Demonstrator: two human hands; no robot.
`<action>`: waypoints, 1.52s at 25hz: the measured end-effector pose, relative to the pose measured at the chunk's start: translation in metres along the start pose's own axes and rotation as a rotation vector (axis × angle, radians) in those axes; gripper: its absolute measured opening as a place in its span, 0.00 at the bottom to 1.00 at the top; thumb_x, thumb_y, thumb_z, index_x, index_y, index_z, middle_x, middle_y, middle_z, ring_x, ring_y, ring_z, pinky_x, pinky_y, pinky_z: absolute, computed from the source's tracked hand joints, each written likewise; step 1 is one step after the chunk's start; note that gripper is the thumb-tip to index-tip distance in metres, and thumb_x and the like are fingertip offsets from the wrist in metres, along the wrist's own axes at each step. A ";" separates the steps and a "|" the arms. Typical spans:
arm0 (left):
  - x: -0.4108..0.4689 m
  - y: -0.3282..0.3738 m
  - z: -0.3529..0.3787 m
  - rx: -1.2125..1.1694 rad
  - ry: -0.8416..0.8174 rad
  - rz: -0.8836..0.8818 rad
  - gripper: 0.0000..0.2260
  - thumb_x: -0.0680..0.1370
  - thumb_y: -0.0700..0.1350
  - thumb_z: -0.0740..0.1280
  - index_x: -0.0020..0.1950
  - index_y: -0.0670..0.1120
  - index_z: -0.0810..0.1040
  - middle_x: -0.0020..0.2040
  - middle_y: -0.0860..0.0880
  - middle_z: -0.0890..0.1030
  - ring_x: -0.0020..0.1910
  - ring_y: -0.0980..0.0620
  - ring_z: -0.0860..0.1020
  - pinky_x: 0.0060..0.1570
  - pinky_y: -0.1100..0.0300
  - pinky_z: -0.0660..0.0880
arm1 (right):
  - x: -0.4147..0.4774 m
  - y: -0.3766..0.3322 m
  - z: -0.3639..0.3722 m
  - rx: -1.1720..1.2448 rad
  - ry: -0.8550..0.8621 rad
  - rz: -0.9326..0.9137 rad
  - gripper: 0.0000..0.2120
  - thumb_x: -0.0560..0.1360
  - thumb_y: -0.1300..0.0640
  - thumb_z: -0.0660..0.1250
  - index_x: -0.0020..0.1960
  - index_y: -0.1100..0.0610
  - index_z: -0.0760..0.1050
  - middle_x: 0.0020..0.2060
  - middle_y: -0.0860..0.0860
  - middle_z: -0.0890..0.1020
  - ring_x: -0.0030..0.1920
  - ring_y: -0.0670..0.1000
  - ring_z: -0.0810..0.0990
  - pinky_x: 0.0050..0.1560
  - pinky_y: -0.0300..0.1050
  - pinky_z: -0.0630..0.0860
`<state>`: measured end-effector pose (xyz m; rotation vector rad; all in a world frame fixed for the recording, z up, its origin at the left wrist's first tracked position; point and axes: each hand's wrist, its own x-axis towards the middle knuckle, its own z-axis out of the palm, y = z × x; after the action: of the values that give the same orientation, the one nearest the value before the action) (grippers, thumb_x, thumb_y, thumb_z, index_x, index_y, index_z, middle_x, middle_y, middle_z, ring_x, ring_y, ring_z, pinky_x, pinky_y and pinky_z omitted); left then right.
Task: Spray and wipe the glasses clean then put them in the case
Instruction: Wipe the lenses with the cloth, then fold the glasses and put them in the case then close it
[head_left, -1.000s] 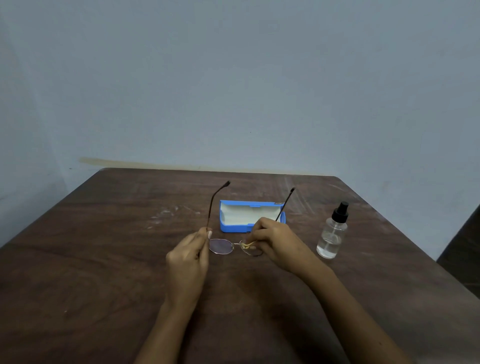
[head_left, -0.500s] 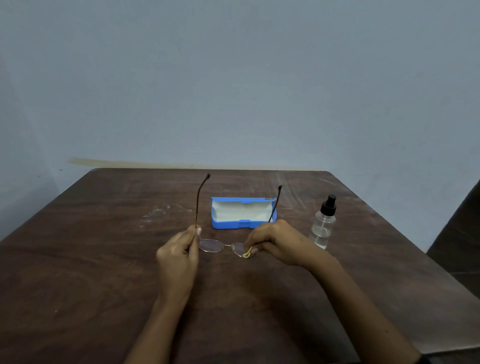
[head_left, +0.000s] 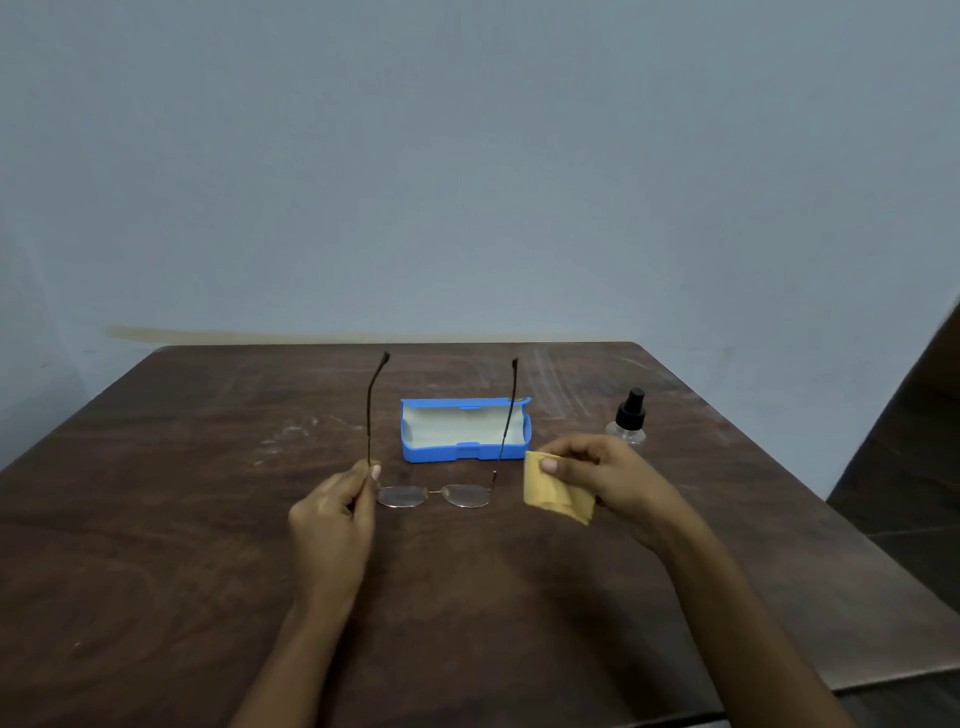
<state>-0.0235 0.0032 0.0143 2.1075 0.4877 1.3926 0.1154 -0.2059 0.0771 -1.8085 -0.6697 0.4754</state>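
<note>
Thin-rimmed glasses (head_left: 434, 495) with both temples unfolded and pointing away from me are held just above the dark wooden table (head_left: 156, 519). My left hand (head_left: 337, 512) pinches the left hinge. To the right of the lenses and clear of them, my right hand (head_left: 605, 478) grips a small yellow cloth (head_left: 556, 491). Just beyond the glasses, an open blue case (head_left: 465, 430) with a pale lining lies on the table. A clear spray bottle (head_left: 628, 418) with a black top stands behind my right hand, its lower part hidden.
A pale blue wall rises behind the table's far edge. Off the table's right edge stands a dark piece of furniture (head_left: 904, 457). The table's near right corner (head_left: 852, 686) shows at the bottom.
My right hand has lifted the yellow cloth off the right lens and drawn it away to the right. My left hand still holds the glasses in the same spot.
</note>
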 end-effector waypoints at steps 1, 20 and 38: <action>0.000 0.000 0.001 -0.012 -0.006 -0.002 0.05 0.69 0.29 0.69 0.43 0.34 0.82 0.34 0.41 0.84 0.35 0.63 0.76 0.42 0.84 0.65 | -0.001 0.007 -0.003 0.133 0.052 0.102 0.04 0.73 0.62 0.67 0.45 0.56 0.79 0.40 0.50 0.80 0.40 0.46 0.77 0.37 0.37 0.73; -0.007 -0.005 0.006 -0.099 -0.088 -0.074 0.05 0.72 0.35 0.69 0.47 0.36 0.82 0.37 0.50 0.81 0.37 0.78 0.73 0.41 0.80 0.68 | -0.018 0.056 -0.007 -0.051 0.510 0.287 0.09 0.70 0.67 0.69 0.49 0.58 0.77 0.41 0.55 0.78 0.45 0.52 0.76 0.42 0.44 0.72; -0.005 -0.007 0.008 -0.142 -0.065 -0.095 0.06 0.72 0.37 0.69 0.47 0.40 0.83 0.35 0.51 0.81 0.39 0.60 0.78 0.39 0.69 0.73 | -0.014 0.032 0.024 -0.307 0.428 -0.236 0.07 0.73 0.59 0.67 0.52 0.57 0.77 0.43 0.48 0.79 0.40 0.39 0.75 0.39 0.24 0.71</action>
<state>-0.0180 0.0036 0.0035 1.9825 0.4434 1.2638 0.0969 -0.2060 0.0392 -1.9986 -0.6670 -0.1820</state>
